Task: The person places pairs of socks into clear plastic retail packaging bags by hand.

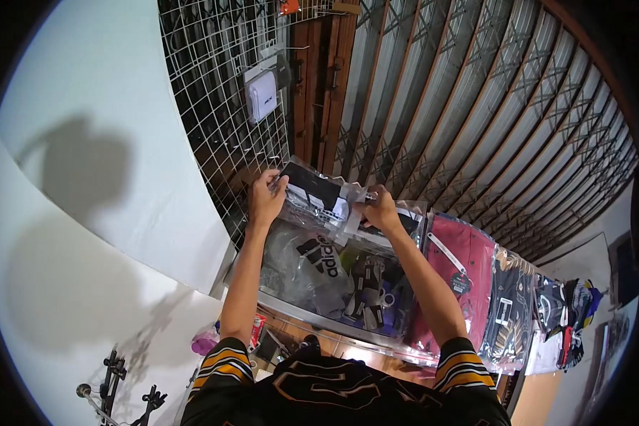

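Observation:
My left hand pinches the upper left corner of a clear plastic package with black and white folded goods inside. At its right end, my right hand has its fingers closed on clear plastic; whether this is the same package or a neighbouring one is hard to tell. Another clear package with dark contents lies partly under my right hand. Just below both hands, a crumpled clear bag with an adidas logo rests on the counter, beside packaged dark small items.
A red packaged garment, dark patterned packaged garments and gloves lie along the right. A white wire grid with a hanging white pack stands at the back left. Behind the counter is a folding metal gate.

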Tool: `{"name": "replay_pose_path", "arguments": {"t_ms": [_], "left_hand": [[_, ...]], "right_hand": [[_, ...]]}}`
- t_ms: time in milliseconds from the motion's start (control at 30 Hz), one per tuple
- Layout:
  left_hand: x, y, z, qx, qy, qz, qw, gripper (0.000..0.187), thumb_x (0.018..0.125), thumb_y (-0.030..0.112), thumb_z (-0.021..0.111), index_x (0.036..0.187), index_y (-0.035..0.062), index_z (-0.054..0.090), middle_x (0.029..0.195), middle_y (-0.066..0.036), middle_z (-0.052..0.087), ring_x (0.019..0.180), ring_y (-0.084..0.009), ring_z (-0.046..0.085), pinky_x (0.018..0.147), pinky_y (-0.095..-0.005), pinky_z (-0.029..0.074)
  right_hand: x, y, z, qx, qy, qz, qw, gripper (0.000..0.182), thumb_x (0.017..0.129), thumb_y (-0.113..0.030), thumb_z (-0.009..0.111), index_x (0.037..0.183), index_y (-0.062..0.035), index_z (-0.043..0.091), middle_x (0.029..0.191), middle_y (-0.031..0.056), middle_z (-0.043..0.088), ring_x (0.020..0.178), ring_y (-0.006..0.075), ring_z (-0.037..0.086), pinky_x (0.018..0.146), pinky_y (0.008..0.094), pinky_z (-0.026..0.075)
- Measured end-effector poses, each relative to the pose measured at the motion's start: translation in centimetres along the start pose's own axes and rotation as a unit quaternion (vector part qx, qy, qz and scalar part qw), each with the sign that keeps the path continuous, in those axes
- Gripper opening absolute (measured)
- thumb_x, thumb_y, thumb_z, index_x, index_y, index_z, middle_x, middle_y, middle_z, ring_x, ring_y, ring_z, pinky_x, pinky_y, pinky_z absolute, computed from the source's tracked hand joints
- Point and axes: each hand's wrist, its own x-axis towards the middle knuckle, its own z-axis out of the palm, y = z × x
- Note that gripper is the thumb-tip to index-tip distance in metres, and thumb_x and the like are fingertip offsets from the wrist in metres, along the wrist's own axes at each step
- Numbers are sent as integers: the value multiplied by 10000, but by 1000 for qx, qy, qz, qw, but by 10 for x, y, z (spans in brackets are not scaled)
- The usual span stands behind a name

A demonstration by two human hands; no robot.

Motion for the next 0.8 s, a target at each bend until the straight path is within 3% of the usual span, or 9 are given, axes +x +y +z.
{"name": "replay_pose_path", "arguments": {"t_ms": [100,267,600,667,733,800], "left_hand": [[-1,-11,2,13,21,51,998,284,926,208,754,1112,0,699,981,-183,746,924,-294,730,832,-360,551],[-1,-10,1,-29,23,37,999,259,934,186,742,1111,3,698,1006,-170,749,960,-291,724,870,-365,544],[-3,-9,-3,-14,23,29,999,300,943,197,738,1168,10,670,1037,-175,746,958,-289,720,886,-378,543],[-7,1,-9,-8,28,23,999,333,945,208,739,1196,7,653,1061,-178,740,977,-296,715,896,-379,539],[-14,9,-14,-3,31,18,999,367,947,219,740,1225,3,635,1085,-181,733,997,-302,710,905,-381,536],[-28,11,-20,12,72,70,995,422,953,239,741,1268,-6,603,1136,-184,715,1038,-307,695,919,-380,527]], "right_hand": [[0,5,2,-16,11,2,1000,632,801,-95,839,1292,51,470,964,208,726,789,241,747,554,361,644],[-4,1,5,21,9,-18,1000,614,817,-79,823,1296,63,467,1057,247,734,831,265,761,562,373,654],[-18,6,4,-9,44,1,999,624,823,-102,836,1313,46,480,973,210,746,809,245,756,618,350,618],[-15,29,0,-37,92,-108,989,609,834,-127,837,1304,50,493,945,203,746,801,223,741,665,327,571],[-41,13,-11,-47,101,-109,988,583,849,-134,828,1293,55,502,928,189,739,796,201,725,676,319,555],[-76,-1,-22,-59,112,-108,986,558,865,-141,819,1283,61,510,910,175,732,792,180,709,686,310,538]]}}
